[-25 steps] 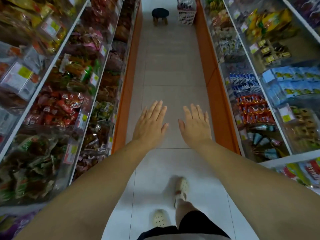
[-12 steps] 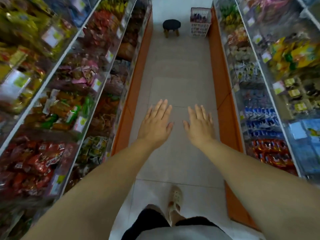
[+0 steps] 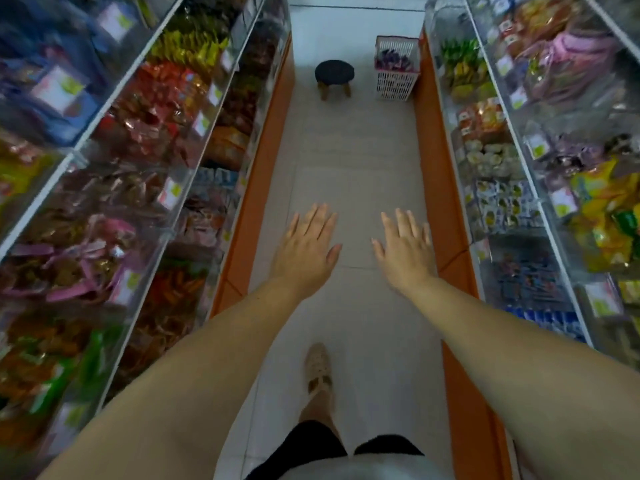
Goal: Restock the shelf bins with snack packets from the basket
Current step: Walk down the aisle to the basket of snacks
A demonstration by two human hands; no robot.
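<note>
left hand (image 3: 304, 251): held out flat over the floor (image 3: 356, 161), palm down, fingers straight and slightly spread, holding nothing.
right hand (image 3: 405, 251): likewise flat and palm down, fingers straight, holding nothing; it was near the left hand but did not touch it.
basket (image 3: 394, 84): a white lattice basket stood on the floor at the far end of the aisle, against the orange base (image 3: 434, 140) of the right shelving, well apart from both hands.
basket contents: purple snack packets (image 3: 393, 60) lay heaped in its upper part; their print was too small to read.
stool (image 3: 334, 72): a low round stool with a dark seat stood just left of the basket.
left shelf bins (image 3: 194, 174): clear-fronted bins in tiers held yellow packets (image 3: 188, 46) at the far end, then red packets (image 3: 162, 109), and pink-wrapped packets (image 3: 69, 258) nearer; the nearest bins were blurred.
right shelf bins (image 3: 519, 157): clear-fronted too, they held green and yellow packets (image 3: 460, 60) at the far end, blue-and-white packets (image 3: 498, 202) midway on the low tier, and yellow bags (image 3: 602, 202) on the tier above.
price tags (image 3: 169, 194): small white cards were fixed to the bin fronts on both sides.
shoe (image 3: 318, 367): a pale shoe was on the floor below the hands.
</note>
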